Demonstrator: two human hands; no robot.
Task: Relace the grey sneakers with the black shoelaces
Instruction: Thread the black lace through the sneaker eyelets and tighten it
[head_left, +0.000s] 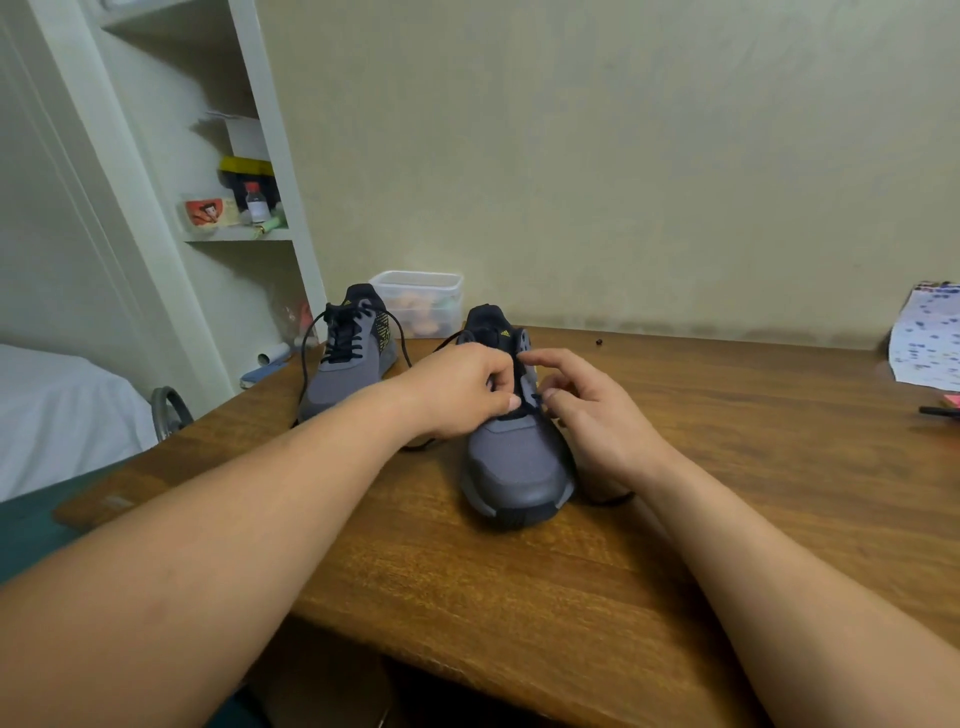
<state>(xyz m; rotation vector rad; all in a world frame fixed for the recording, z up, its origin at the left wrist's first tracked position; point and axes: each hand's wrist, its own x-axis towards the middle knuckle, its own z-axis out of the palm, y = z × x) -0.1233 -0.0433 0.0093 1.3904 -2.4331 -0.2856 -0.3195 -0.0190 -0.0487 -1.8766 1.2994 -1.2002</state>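
Near sneaker (519, 462) stands mid-table (519, 597), toe toward the front edge. Left hand (462, 389) and right hand (587, 410), close together over its eyelets, each pinch the black shoelace (613, 500). Second sneaker (348, 364), laced, stands near the left edge. Behind it, a clear tub (418, 304) holds pale orange round items.

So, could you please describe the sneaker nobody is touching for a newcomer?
On the wooden table, look to the far corner near the white shelves. The grey sneaker there stands before a clear tub; unlike its twin, no hand is on it.
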